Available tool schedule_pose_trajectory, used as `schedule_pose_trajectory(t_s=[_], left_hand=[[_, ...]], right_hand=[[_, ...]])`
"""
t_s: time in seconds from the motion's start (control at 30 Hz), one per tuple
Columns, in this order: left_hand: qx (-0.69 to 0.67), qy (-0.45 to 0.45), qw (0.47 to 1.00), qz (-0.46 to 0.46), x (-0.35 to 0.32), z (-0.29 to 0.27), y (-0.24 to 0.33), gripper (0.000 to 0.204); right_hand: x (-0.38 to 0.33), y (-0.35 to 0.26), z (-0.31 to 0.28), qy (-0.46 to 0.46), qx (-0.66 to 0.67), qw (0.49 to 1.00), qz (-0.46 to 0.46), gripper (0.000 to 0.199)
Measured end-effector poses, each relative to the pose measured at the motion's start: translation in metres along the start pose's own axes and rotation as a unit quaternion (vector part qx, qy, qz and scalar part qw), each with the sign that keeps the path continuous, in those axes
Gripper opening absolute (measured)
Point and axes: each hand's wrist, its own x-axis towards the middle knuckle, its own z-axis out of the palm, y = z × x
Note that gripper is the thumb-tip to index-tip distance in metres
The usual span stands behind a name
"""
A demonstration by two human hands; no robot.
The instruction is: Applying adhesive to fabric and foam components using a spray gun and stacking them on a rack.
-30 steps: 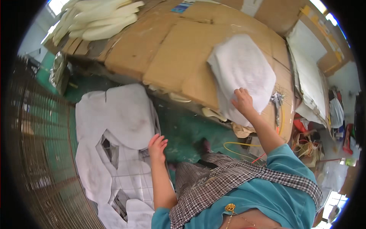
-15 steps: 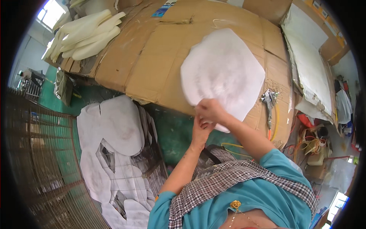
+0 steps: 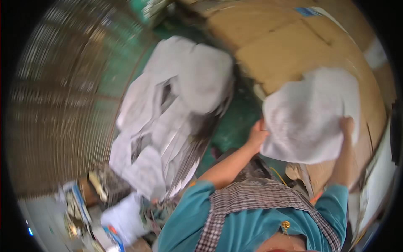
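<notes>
Cardboard-topped table | blue patch, print blurred | left hand, right hand: fingers gripping white sheet

Matt cloth-like piece at right, matt cardboard at upper right, stacked cloth-like sheets with dull, smudged finish left of centre, metal-looking wire rack at upper left, smooth floor at centre, woven cloth apron at lower centre, shiny metal pendant below
</notes>
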Motion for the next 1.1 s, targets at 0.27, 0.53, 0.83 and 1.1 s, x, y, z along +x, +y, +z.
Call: schedule_pose_trajectory(t_s=[0.27,0.53,0.83,1.1], left_hand=[[-0.111,0.076,0.989,0.064,-0.051,-0.125,0.109,0.061],[-0.068,0.328,0.919,0.208,-0.187,-0.328,0.219,0.059],[-0.164,0.474,0.849,0.167,-0.254,-0.478,0.186,0.058],[-0.163,0.661,0.729,0.076,-0.300,-0.577,0.128,0.024]], right_hand=[[-0.093,-0.257,-0.087,-0.273,0.553,0.781,-0.097,0.006],[-0.211,-0.532,-0.040,-0.484,0.617,0.606,-0.135,0.001],[-0.307,-0.681,0.094,-0.623,0.541,0.559,-0.085,0.006],[-0.329,-0.639,0.115,-0.624,0.478,0.615,-0.053,0.045]])
